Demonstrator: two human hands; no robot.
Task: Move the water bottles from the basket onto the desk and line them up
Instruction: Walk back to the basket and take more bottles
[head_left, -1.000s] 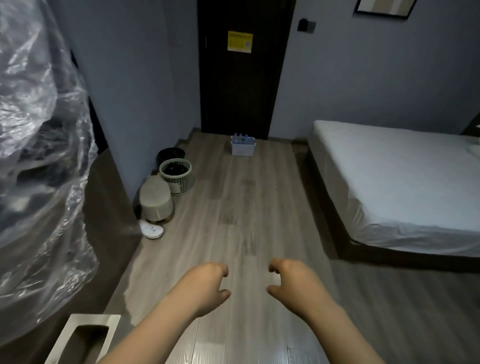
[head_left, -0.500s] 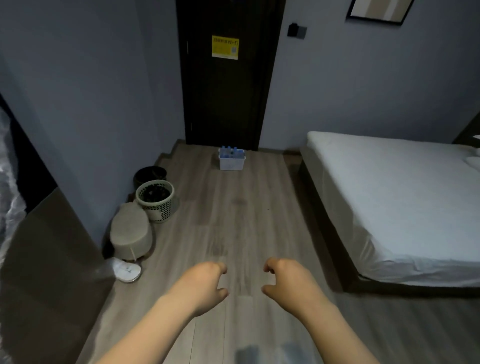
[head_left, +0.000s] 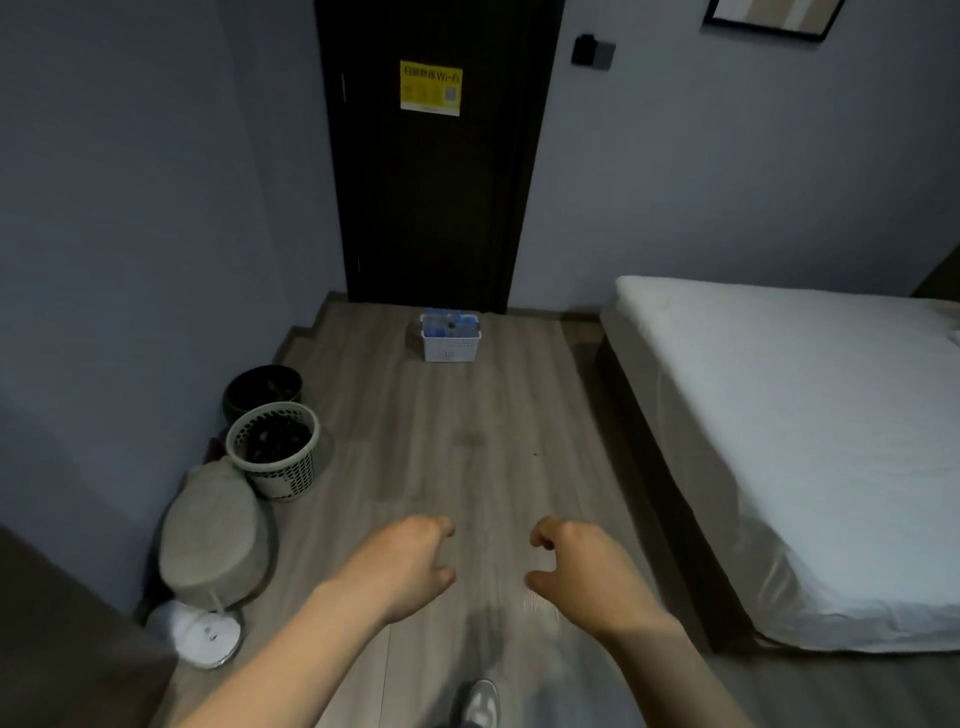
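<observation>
Against the dark door (head_left: 436, 208), a white basket (head_left: 450, 347) of water bottles (head_left: 448, 323) sits on the wood floor (head_left: 467, 457), well apart from the left hand (head_left: 410, 564) and right hand (head_left: 579, 569), both loosely curled, holding nothing, beside a bed (head_left: 789, 415).

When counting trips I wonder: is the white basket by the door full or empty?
Not empty: several clear bottles with bluish tops show above the rim of the basket. Their number cannot be told.
</observation>
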